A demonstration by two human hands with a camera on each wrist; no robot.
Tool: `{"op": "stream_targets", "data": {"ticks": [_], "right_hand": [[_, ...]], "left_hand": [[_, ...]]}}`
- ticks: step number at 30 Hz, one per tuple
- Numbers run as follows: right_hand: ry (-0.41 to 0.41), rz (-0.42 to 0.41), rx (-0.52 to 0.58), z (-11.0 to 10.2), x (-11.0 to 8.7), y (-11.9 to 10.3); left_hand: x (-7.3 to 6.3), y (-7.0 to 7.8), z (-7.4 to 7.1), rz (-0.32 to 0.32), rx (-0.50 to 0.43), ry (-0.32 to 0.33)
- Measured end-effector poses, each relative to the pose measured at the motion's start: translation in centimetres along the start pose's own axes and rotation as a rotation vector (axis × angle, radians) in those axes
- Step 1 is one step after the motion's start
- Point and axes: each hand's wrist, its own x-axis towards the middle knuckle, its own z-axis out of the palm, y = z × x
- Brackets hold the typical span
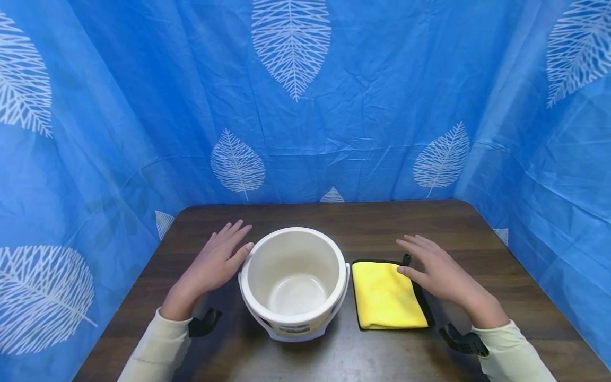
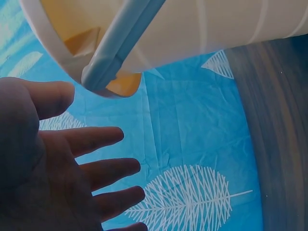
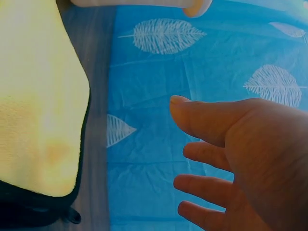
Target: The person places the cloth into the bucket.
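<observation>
A white bucket [image 1: 296,313] stands upright on the table, its inside bare down to the bottom. Its pale grey-blue handle [image 2: 122,45] hangs down along the outer wall. Beside the bucket, on the right, a folded yellow cloth [image 1: 387,297] with black edging lies flat. My left hand [image 1: 216,263] is held to the left of the bucket, fingers spread and thumb near the rim. In the head view my right hand [image 1: 441,273] overlaps the cloth's right edge, its fingers extended and holding nothing. The cloth's small black loop [image 1: 406,260] shows by the right fingertips.
The dark brown wooden table [image 1: 372,225] has rounded far corners. Blue curtains [image 1: 363,106] printed with white leaves hang behind it and along both sides. Black straps [image 1: 205,322] with cameras sit at both wrists, over pale sleeves.
</observation>
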Motion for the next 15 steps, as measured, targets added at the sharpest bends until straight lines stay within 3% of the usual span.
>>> {"op": "stream_targets", "data": {"ticks": [15], "right_hand": [[-0.018, 0.002, 0.034, 0.91, -0.69, 0.58]], "left_hand": [[-0.03, -0.39, 0.41, -0.01, -0.094, -0.023]]}}
